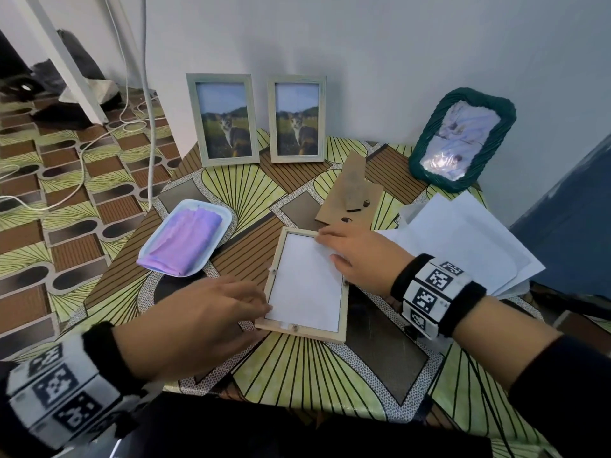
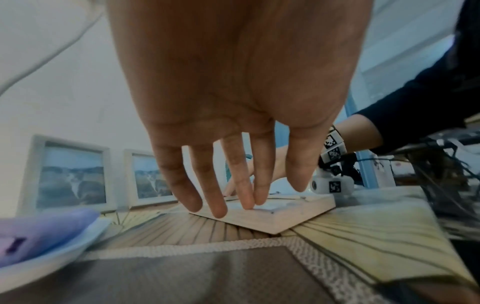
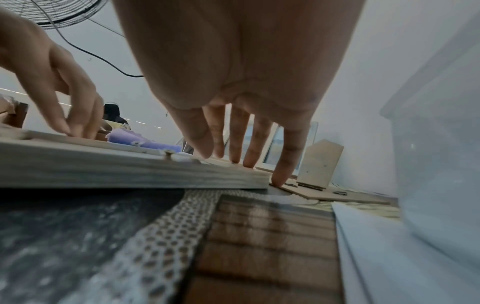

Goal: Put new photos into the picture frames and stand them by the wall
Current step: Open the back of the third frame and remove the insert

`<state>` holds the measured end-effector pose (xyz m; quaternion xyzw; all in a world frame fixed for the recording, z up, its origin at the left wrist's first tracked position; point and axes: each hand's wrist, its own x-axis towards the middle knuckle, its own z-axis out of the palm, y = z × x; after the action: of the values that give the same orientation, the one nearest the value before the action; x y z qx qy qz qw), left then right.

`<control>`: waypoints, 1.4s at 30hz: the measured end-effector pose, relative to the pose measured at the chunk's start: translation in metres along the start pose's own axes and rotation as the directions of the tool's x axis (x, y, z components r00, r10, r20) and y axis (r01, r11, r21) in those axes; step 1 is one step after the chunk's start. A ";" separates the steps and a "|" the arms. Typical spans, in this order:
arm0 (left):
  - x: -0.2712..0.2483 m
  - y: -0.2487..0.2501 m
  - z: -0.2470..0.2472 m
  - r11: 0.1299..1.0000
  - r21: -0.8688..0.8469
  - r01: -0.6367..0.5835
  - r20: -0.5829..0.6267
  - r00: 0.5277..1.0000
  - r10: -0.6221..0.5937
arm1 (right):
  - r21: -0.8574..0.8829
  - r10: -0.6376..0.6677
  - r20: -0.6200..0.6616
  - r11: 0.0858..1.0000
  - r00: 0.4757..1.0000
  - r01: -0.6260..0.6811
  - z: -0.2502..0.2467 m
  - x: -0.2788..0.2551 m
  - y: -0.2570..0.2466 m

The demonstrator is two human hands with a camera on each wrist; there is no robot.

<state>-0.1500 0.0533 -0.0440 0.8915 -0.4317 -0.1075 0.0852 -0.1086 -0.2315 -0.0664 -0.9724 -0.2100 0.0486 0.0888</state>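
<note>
A light wooden picture frame [image 1: 299,331] lies face down in the middle of the table, with a white photo back [image 1: 305,279] inside it. My left hand [image 1: 256,302] reaches in from the left, its straight fingertips [image 2: 246,205] touching the frame's [image 2: 275,220] left rail near the bottom corner. My right hand [image 1: 344,249] lies over the far right corner, straight fingers [image 3: 249,158] pressing on the photo and frame edge [image 3: 103,170]. The brown cardboard backing [image 1: 350,196] with its stand lies just beyond. Two frames with cat photos [image 1: 223,120] [image 1: 297,119] stand against the wall.
A green woven frame [image 1: 463,143] leans on the wall at the back right. A white tray [image 1: 153,249] with a purple cloth sits to the left of the frame. White sheets and a clear sleeve [image 1: 463,246] lie at the right. Cables run over the floor at the left.
</note>
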 end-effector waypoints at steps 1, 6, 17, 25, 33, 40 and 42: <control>-0.001 -0.001 0.000 0.998 0.055 0.007 -0.018 1.000 -0.006 | -0.029 0.021 0.002 0.999 1.000 -0.021 0.000 -0.005 0.000; 0.009 -0.022 0.001 0.991 0.111 0.076 0.051 0.995 -0.082 | -0.070 0.133 -0.007 0.989 0.991 -0.133 0.001 -0.041 -0.003; 0.061 -0.041 -0.002 0.961 -0.183 0.209 -0.063 0.973 -0.224 | 0.131 0.277 -0.041 0.954 0.960 -0.270 0.001 -0.065 -0.012; 0.066 -0.039 -0.004 0.847 -0.397 0.353 0.016 0.926 -0.378 | 0.141 0.372 0.004 0.919 0.928 -0.369 -0.004 -0.051 -0.010; 0.065 -0.036 -0.005 0.858 -0.366 0.361 -0.006 0.921 -0.390 | 0.235 0.496 -0.026 0.847 0.868 -0.477 -0.008 -0.037 -0.009; 0.068 -0.038 -0.003 0.853 -0.363 0.376 -0.011 0.913 -0.407 | 0.262 0.551 -0.053 0.812 0.833 -0.521 -0.005 -0.030 -0.003; 0.071 -0.039 0.000 0.852 -0.353 0.387 -0.033 0.905 -0.424 | 0.273 0.550 -0.062 0.812 0.833 -0.516 -0.004 -0.031 -0.002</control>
<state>-0.0779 0.0214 -0.0618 0.9390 -0.2035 -0.1463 0.2356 -0.1369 -0.2432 -0.0601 -0.9745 0.0857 0.0296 0.2053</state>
